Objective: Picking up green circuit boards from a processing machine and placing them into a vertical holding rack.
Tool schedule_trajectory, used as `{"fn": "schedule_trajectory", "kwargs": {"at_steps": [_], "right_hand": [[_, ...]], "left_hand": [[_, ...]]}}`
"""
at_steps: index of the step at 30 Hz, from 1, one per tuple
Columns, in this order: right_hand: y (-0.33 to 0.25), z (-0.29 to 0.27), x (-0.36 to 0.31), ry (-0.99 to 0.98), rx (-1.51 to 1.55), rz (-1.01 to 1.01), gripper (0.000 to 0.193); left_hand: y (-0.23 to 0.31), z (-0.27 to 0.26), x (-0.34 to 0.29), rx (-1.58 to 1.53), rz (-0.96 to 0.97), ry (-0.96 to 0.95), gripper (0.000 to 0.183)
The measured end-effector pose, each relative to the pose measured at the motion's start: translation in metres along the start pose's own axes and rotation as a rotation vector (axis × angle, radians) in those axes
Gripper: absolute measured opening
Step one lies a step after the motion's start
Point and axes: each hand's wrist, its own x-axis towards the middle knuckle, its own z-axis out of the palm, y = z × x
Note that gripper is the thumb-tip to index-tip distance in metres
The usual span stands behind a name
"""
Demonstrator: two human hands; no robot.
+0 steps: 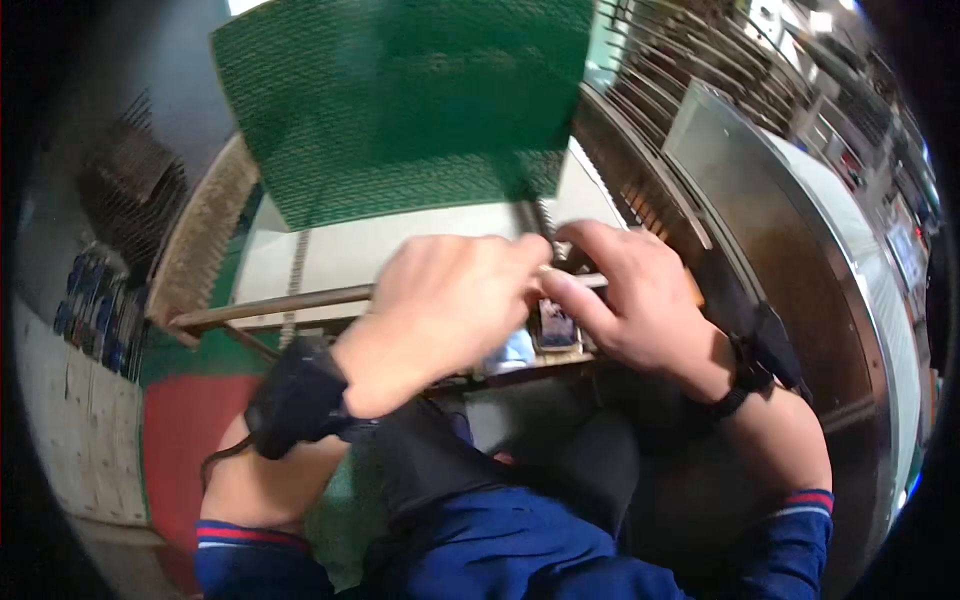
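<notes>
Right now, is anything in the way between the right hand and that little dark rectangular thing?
Nothing visible stands between the right hand and the dark rectangular thing. The light blue bundle lies to its left, not between.

Workshop, slatted rack (690, 55), red-and-green floor (190, 440), toothed side rail (203, 240)

A panel (410, 110) stands behind the left hand (455, 290) and right hand (640, 295), with a bar (270, 306) extending to their left.

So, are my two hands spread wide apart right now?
No, the left hand and the right hand are close together, below the large flat green panel in the picture.
</notes>
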Motion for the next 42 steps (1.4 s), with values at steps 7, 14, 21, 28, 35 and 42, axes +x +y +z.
{"fn": "schedule_trajectory", "kwargs": {"at_steps": [7,14,21,28,35,42], "right_hand": [[0.001,0.005,-0.003,0.052,-0.041,-0.022,0.035],[0.007,0.005,-0.006,-0.017,0.014,0.02,0.038],[0.019,-0.009,-0.004,-0.121,0.144,-0.036,0.035],[0.038,-0.01,-0.006,-0.048,0.196,-0.211,0.028],[0.039,-0.003,-0.005,-0.007,0.095,-0.188,0.032],[0.037,0.004,0.003,-0.098,0.008,-0.124,0.048]], "left_hand": [[-0.001,0.004,0.003,0.048,0.069,0.031,0.015],[0.006,0.004,0.005,0.099,0.064,0.007,0.019],[0.006,0.006,0.004,0.028,0.061,0.009,0.02],[0.007,0.007,0.005,0.039,0.056,0.025,0.019],[0.001,0.009,0.008,0.013,0.062,0.031,0.018],[-0.002,0.005,0.007,0.027,0.084,0.0,0.021]]}}
